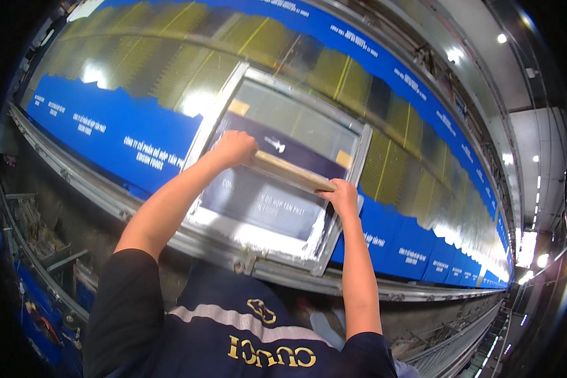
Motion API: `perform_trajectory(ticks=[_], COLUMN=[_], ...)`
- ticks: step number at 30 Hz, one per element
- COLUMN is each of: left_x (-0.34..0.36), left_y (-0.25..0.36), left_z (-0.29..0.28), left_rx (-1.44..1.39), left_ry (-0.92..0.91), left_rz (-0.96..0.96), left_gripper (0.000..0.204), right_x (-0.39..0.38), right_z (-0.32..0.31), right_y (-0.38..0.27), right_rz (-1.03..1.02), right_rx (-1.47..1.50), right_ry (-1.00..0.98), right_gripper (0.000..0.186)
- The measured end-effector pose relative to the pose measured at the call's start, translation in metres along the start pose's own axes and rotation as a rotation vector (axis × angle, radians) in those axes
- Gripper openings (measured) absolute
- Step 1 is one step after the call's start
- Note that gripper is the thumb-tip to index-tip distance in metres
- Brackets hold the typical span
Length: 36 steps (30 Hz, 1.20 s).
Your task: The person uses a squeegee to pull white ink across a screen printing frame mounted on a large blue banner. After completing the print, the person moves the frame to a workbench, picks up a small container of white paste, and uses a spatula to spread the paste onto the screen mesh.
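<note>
A metal-framed printing screen (349,195) lies on a long printing table (107,135) covered with blue and yellow printed sheets. A wooden squeegee (293,172) lies across the screen's mesh. My left hand (234,148) grips its left end. My right hand (341,196) grips its right end, close to the frame's right side. White ink (246,236) is smeared along the near part of the mesh. Both forearms reach up from the lower edge.
A metal rail (75,176) runs along the table's near edge. Below it at the left are blue machine parts and clutter (38,277). The table stretches far to the right (472,264). Ceiling lamps (501,38) shine above.
</note>
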<state>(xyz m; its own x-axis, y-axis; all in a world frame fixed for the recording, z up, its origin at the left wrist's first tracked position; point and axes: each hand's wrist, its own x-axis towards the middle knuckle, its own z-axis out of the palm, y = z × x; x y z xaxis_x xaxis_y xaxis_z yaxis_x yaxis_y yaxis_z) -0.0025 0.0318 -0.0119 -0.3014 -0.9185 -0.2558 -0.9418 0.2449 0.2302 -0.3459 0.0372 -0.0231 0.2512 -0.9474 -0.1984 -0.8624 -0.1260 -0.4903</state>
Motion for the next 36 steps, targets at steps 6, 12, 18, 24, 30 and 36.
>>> perform_trajectory(ticks=[6, 12, 18, 24, 30, 36], left_x=[-0.123, -0.17, -0.072, 0.026, 0.013, -0.07], left_y=[0.027, 0.032, 0.01, -0.012, -0.005, 0.018], left_z=[0.042, 0.052, 0.025, -0.011, -0.001, 0.028], left_rx=[-0.048, -0.087, 0.002, -0.035, 0.0, 0.003], left_ry=[0.13, 0.18, 0.161, 0.007, 0.076, 0.108], left_rz=[0.059, 0.065, 0.016, 0.034, -0.011, 0.017], left_gripper=[0.003, 0.006, 0.02, 0.018, 0.023, 0.017], right_x=[-0.124, -0.161, -0.058, 0.031, 0.021, -0.069], right_z=[0.045, 0.051, 0.017, -0.013, 0.005, 0.026], right_y=[-0.016, -0.025, -0.003, 0.003, 0.006, -0.009], right_rz=[-0.073, -0.133, -0.116, -0.087, -0.016, 0.018], right_rx=[0.032, 0.025, -0.043, -0.093, -0.028, -0.015], right_ry=[0.1, 0.095, 0.071, 0.068, 0.043, 0.058], right_gripper=[0.025, 0.026, 0.031, 0.04, 0.033, 0.027])
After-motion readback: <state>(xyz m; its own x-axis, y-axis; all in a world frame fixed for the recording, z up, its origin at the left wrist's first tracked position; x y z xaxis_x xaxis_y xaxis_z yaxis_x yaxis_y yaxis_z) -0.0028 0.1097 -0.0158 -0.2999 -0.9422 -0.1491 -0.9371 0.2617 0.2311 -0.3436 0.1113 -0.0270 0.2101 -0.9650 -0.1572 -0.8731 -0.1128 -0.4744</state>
